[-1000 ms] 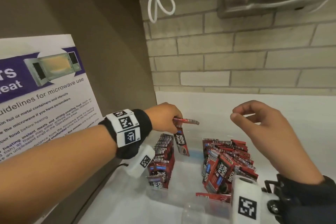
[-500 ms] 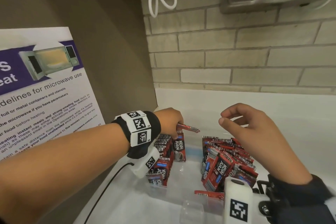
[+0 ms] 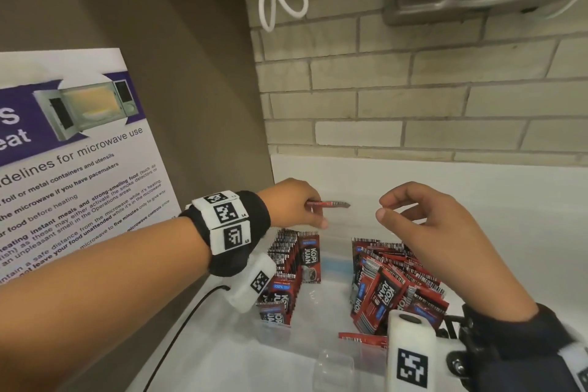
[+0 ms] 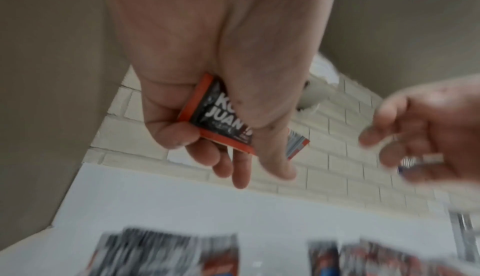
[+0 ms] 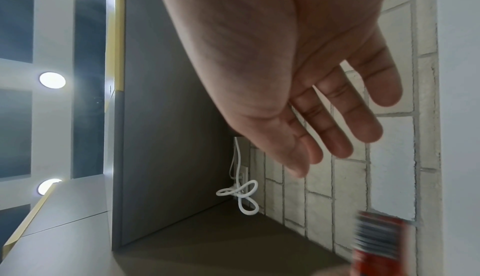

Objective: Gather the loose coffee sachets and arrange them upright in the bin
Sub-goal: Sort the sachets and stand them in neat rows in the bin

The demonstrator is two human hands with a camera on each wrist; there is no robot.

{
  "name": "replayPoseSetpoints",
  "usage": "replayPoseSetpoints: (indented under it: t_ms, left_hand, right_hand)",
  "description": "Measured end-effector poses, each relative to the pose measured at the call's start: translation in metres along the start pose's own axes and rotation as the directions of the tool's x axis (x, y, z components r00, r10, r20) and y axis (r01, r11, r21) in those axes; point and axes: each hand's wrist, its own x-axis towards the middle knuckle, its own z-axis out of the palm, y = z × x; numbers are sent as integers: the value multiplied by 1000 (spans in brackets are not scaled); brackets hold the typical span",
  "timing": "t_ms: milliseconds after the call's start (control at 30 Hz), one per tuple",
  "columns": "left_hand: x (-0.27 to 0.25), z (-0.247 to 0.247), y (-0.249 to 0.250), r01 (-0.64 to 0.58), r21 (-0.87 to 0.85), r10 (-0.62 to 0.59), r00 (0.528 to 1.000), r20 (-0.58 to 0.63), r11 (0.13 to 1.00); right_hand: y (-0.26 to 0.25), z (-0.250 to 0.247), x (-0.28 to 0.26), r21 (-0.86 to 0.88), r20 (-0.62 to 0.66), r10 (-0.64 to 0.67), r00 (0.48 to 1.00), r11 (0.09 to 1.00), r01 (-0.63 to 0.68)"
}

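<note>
**Sachets held over the bin, hand-over not yet made**

Head view: at centre frame the left hand point(image 3: 292, 204) is clamped on a few flat coffee sachets point(image 3: 329, 203), which poke out level toward the right. The right hand point(image 3: 426, 226) hovers just beside them, thumb and forefinger apart, holding nothing and not touching the packets. Below both, in the lower middle, sits the clear bin point(image 3: 334, 363): one neat upright row point(image 3: 286, 267) stands on its left side, a leaning, fanned pile point(image 3: 394, 283) fills its right, and one sachet point(image 3: 362, 338) lies flat near the front wall. The risks, as I judge them: the held packets are slick and thin, so a loose pinch at the hand-over could let one slide out and drop flat; and pushing new ones into the leaning pile could tip it further.

Left wrist view: only here does the grip show. The thumb point(image 4: 259, 116) presses across the printed face of the sachets point(image 4: 221, 114) against curled fingers. The right hand is a blur at the right edge, and the rows at the bottom are smeared.

Right wrist view: only here does the palm side of the right hand point(image 5: 298, 87) show, with fingers loosely extended and nothing in them. A blurred red sachet point(image 5: 376, 241) sits at lower right, and a knotted white cable point(image 5: 241, 196) hangs by the brick wall. The bin is out of frame.
</note>
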Motion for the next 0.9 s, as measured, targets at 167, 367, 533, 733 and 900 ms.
replayPoseSetpoints:
  t_ms: [167,367,533,733,900]
  left_hand:
    - [-28,-25,8,-27,-250,-4,992,-123,968]
    - [-78,-32,-3,-122,-715,-113,956,-272,689]
    - [-114,31,-33,-39,-917,-385,900,-205,397]
    - [-141,96,-34,108,-958,-426,904,-17,267]
    - [-144,108,-18,98,-976,-370,929,20,194]
  right_hand:
    - [-1,8,2,101,-55,-25,998,994,31]
    - [0,56,-9,171,288,61,956,979,-114]
    - [4,97,-26,-207,542,108,834,978,9]
    - [2,121,-38,-408,584,148,798,904,131]
    - [4,144,-43,-519,618,220,755,835,181]
